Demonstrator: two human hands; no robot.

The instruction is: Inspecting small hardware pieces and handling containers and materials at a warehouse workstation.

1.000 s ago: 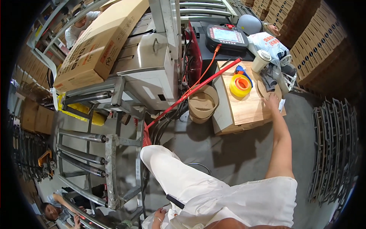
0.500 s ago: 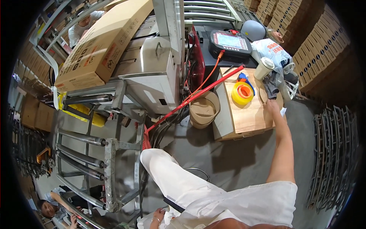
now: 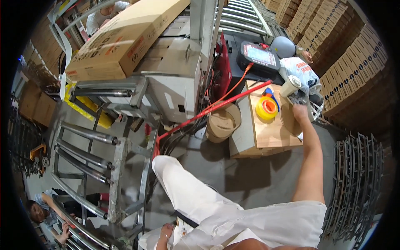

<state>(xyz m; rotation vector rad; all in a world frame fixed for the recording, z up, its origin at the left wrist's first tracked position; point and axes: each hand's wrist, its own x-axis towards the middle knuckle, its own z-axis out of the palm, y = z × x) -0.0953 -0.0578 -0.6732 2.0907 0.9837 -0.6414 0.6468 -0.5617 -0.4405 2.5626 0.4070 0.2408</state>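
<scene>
My right hand [image 3: 299,112] reaches over the right edge of a small wood-topped cabinet [image 3: 268,137]. Its fingers are closed on a crumpled grey cloth [image 3: 298,98], which may be a glove. Close beside it stand a cream lidded cup [image 3: 291,86] and a white plastic bag [image 3: 301,70]. A yellow tape roll with an orange core [image 3: 267,108] lies to its left, a blue piece touching its far side. Low in the picture, my left hand [image 3: 167,230] rests by my white clothing with curled fingers. What it may hold is hidden.
A red pole [image 3: 216,107] slants past a beige bucket [image 3: 223,123] to the cabinet. Left are roller conveyor frames [image 3: 85,154] and a large carton [image 3: 125,46] on a machine. A control pendant [image 3: 259,57] lies behind. Two people work at the left; metal racks [image 3: 354,187] stand right.
My right hand has moved slightly farther away, toward the cup, and the grey cloth is bunched closer to it. The whole view has shifted a little. My left hand stays low by my clothing.
</scene>
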